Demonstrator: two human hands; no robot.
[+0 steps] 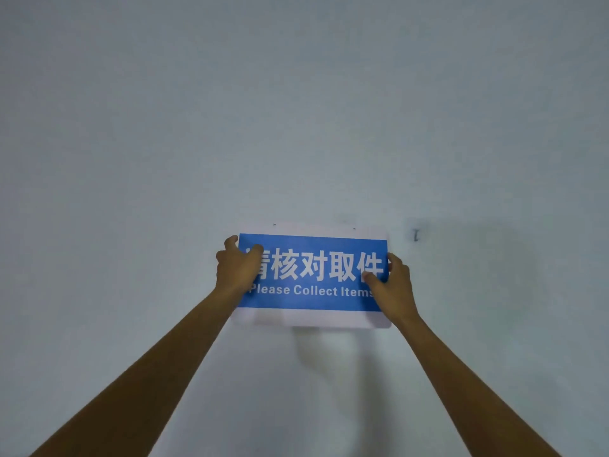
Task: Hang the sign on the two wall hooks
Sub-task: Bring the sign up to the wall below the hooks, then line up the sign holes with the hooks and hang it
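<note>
A blue sign (313,298) with white Chinese characters and "Please Collect Items" sits flat against the pale wall, framed by a white border. My left hand (235,267) grips its left edge, thumb over the front. My right hand (393,285) grips its right edge the same way. Two small dark marks, the left hook (274,224) and the right hook (354,228), show right at the sign's top border. I cannot tell whether the sign hangs from them.
The pale wall (296,110) fills the whole view. A small dark nail or hook (416,235) sticks out of it to the right of the sign, level with its top. Soft shadows fall below and to the right.
</note>
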